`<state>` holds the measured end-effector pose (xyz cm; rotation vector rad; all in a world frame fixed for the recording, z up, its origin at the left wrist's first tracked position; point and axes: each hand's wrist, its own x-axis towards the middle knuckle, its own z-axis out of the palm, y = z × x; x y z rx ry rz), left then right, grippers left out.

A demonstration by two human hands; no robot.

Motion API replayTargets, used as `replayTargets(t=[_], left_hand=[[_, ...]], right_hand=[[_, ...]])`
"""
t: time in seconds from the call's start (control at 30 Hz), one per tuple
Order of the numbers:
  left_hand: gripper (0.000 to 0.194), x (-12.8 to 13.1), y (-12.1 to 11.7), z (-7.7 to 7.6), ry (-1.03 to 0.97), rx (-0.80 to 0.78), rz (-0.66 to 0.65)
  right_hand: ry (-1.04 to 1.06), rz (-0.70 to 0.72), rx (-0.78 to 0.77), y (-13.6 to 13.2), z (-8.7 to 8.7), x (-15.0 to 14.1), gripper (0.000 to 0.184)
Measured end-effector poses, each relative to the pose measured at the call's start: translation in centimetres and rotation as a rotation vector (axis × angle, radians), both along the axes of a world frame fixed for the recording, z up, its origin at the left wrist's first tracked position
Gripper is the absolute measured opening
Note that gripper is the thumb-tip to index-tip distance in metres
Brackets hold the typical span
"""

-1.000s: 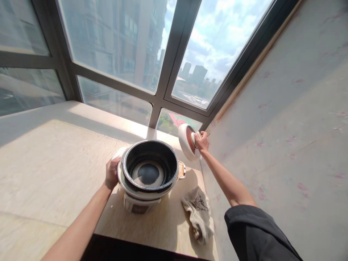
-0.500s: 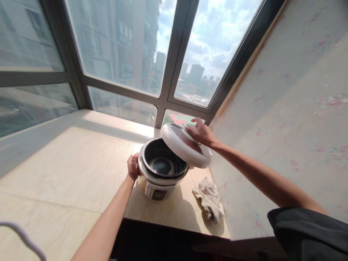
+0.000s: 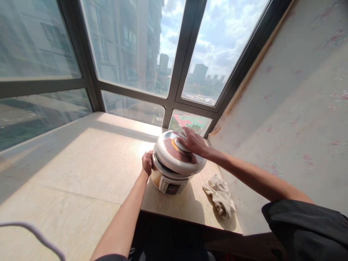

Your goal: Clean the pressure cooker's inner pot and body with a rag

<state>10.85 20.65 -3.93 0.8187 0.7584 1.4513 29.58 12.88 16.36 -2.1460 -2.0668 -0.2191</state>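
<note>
An electric pressure cooker (image 3: 157,177) with a panel of buttons stands upright on the pale sill. Its round white lid (image 3: 165,154) rests over the pot's mouth, with a dark gap showing at the left front rim. My right hand (image 3: 191,140) is closed round the knob on top of the lid. At the cooker's left side, my left hand (image 3: 147,162) grips the side handle, which the fingers mostly cover. The inside of the pot is hidden under the lid.
A crumpled, stained rag (image 3: 219,195) lies right of the cooker, beside the papered wall (image 3: 285,145). Framed windows (image 3: 130,43) rise behind the sill (image 3: 81,170). A pale cord (image 3: 35,235) curves across the lower left. The sill's front edge runs just before the cooker.
My right hand has lowered the lid from a raised tilt at the right onto the pot, covering its dark inside. My left hand stays on the handle. The view has shifted slightly.
</note>
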Motion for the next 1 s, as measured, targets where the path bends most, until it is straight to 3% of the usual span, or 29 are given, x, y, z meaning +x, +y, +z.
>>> replayTargets(t=[0.43,0.83,1.0], left_hand=[[0.033,0.1,0.2,-0.3,-0.059,-0.003,-0.050],[0.034,0.2,0.1,-0.3,-0.077,-0.032,-0.028],[0.038,0.4,-0.2,-0.1,-0.092,-0.018,-0.034]], right_hand=[[-0.103,-0.047,0.011,0.5,-2.2,-0.2,0.053],[-0.076,-0.065,-0.051,1.2,-2.0,-1.4,0.053],[-0.035,-0.103,-0.088,1.9,-1.8,-1.9,0.063]])
